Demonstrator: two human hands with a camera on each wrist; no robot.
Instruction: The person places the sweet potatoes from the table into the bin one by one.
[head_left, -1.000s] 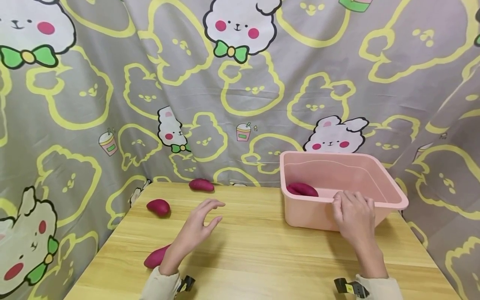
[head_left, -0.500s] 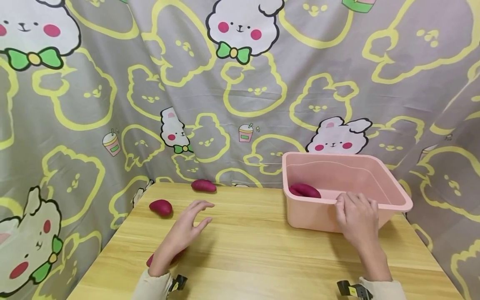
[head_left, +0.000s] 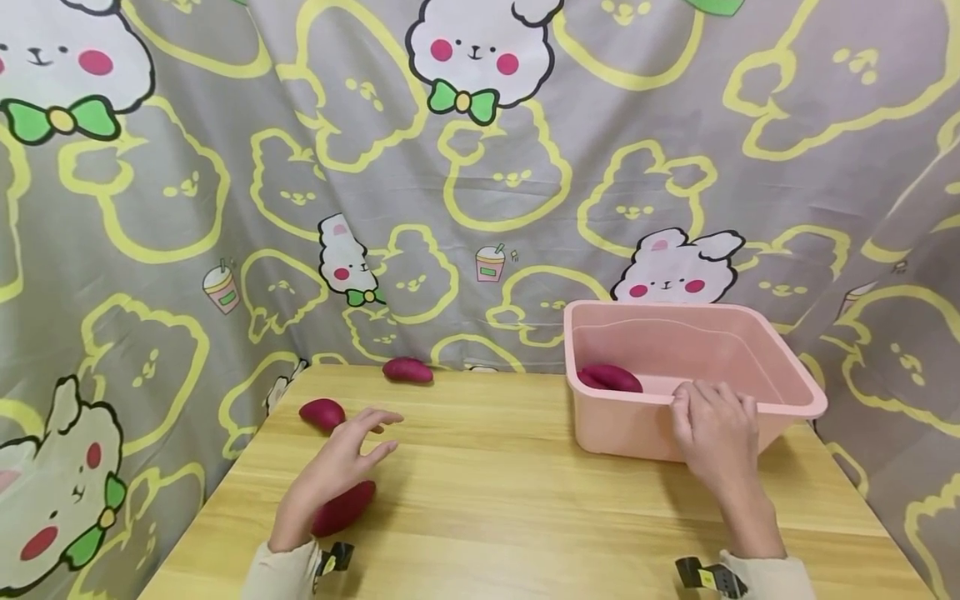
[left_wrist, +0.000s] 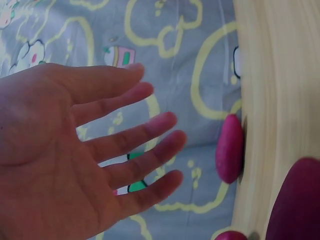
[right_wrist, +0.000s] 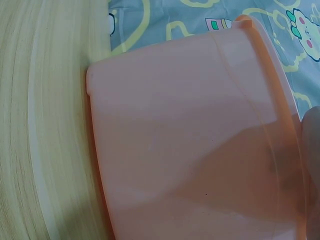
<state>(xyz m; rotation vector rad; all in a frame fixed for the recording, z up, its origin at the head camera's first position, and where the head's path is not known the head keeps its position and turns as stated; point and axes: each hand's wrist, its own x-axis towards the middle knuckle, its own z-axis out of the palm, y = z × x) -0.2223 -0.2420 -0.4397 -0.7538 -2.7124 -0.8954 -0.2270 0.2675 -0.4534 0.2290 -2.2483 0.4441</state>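
Tally: at least one purple sweet potato (head_left: 615, 378) is inside the pink bin (head_left: 626, 429), toward 9 o'clock of its interior. A second seems to overlap it; the bin's near wall hides part, so count uncertain. Three are outside, on the tabletop (head_left: 510, 517). Split, as judged: partway, the larger known share out.

Bearings from the left hand (head_left: 339, 457), head view: near sweet potato (head_left: 347, 510) at 6 o'clock, partly behind the wrist; middle sweet potato (head_left: 320, 413) at 11, just beyond the knuckles; far sweet potato (head_left: 408, 371) at 1, by the back edge. Pink bin just short of 3, well apart.

Left: fingers spread, slightly bent, thumb apart; palm bare in the left wrist view. Nothing held; hovers above the tabletop.

Right: the right hand (head_left: 716, 433) grips the bin's 6 o'clock rim, fingers curled over it.
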